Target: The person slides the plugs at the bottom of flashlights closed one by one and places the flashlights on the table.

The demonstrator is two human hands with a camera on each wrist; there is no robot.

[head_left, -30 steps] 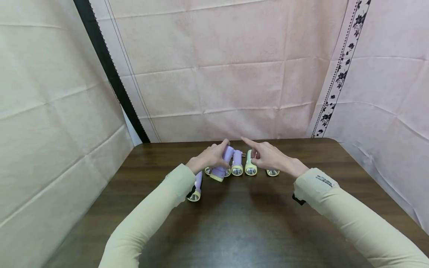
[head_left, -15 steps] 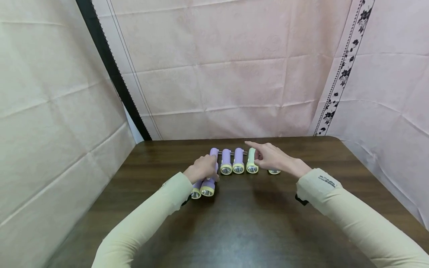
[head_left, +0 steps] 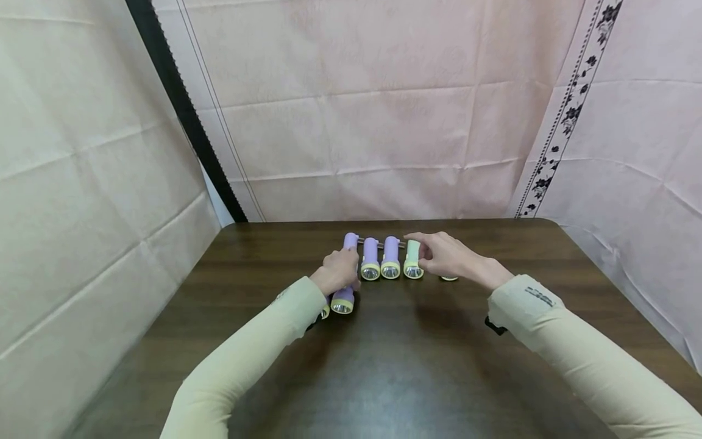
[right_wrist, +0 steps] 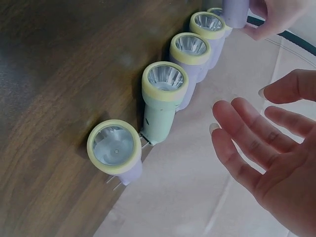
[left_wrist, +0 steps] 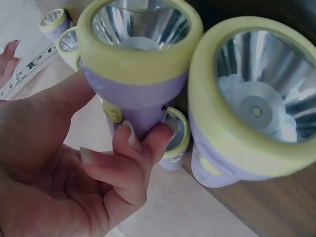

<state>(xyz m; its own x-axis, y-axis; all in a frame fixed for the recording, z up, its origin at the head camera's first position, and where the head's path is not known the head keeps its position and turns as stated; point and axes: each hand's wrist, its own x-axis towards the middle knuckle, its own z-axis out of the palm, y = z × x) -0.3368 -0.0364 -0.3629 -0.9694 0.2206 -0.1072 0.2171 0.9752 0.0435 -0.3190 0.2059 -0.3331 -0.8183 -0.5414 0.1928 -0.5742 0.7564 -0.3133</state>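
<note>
My left hand [head_left: 338, 268] pinches a purple flashlight [left_wrist: 133, 94] with a yellow rim between thumb and fingers, its lens toward me. Beside it, close together, lies another purple flashlight [left_wrist: 212, 163], mostly covered by my wrist in the head view. Behind my left hand shows the body of a further purple flashlight [head_left: 351, 239]. My right hand [right_wrist: 276, 148] holds nothing, fingers loosely spread. In the head view it hovers at the right of a mint-green flashlight [head_left: 414, 253] and overlaps a purple flashlight [right_wrist: 131, 173] with metal prongs at its tail.
Two purple flashlights [head_left: 370, 251] lie side by side between the hands, left of the green one. All rest near the far edge of the dark wooden table [head_left: 351, 378]. Pale cloth [head_left: 395, 122] hangs behind and at both sides.
My left hand has brought the purple flashlight left and down to beside the leftmost one, still gripping it. The right hand stays nearly in place. The head view has shifted slightly.
</note>
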